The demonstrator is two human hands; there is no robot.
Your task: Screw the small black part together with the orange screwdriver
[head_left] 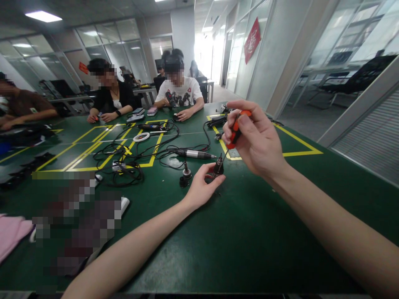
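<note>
My left hand (204,182) is closed around a small dark cylindrical part (219,167), which stands upright on the green table with a thin metal shaft at its top. My right hand (254,135) grips a screwdriver (236,132) by its red-and-black handle. The blade slants down to the dark part; whether its tip sits in a screw I cannot tell. Just left of my left hand stand a metal part with a shaft (186,170) and a small black ring-like piece (183,181). A few tiny dark bits, perhaps screws, lie beside my left fingertips.
Behind my hands lies a silver-and-black handheld tool (195,154) with a cable. Tangled black cables (124,166) and a white ring (141,137) lie to the left. Yellow tape (299,154) marks the green table (264,241). Several people sit across the table.
</note>
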